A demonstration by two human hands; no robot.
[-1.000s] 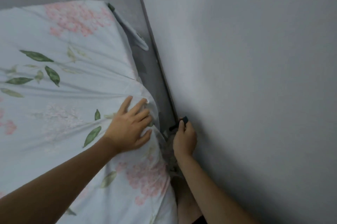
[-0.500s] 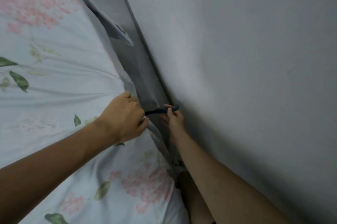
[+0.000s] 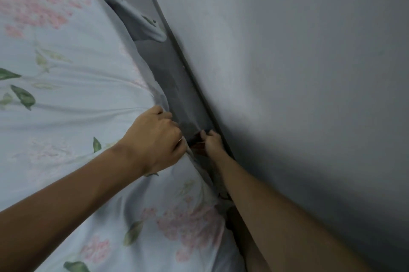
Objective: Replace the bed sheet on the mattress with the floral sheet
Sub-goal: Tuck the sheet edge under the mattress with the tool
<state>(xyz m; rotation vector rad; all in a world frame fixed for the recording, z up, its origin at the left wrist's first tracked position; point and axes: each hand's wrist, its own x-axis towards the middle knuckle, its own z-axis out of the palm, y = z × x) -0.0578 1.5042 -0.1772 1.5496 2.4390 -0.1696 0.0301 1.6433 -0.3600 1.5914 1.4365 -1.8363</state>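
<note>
1. We see a pale blue cotton bed sheet printed with pink flowers and green leaves point(image 3: 73, 77), spread across the mattress and filling the left half of the frame from the upper left down to the bottom centre.
2. We judge the floral sheet to be light, soft and limp. It drapes and creases rather than holding a shape, and fine folds fan out across it toward the centre of the frame. It is best taken by its edge or hem, bunched in the fingers, since a flat palm would only slide it.
3. Our left hand point(image 3: 156, 139) sits at the centre of the frame on the sheet's right edge, with its fingers curled and gripping a gathered bunch of fabric.
4. Our right hand point(image 3: 212, 142) is just to the right of it, low in the dark narrow gap point(image 3: 177, 85) between the mattress side and the plain grey wall point(image 3: 298, 72). Its fingers are curled and pinching something small and dark, but we cannot tell what that is.
5. The two hands are very near each other, almost touching, with the sheet's edge hanging between them.
6. Toward the top centre, a loose flap of the sheet point(image 3: 152, 28) droops down into the gap, not yet tucked.
7. We judge the sheet mostly laid, with this wall-side edge still to be tucked in.
</note>
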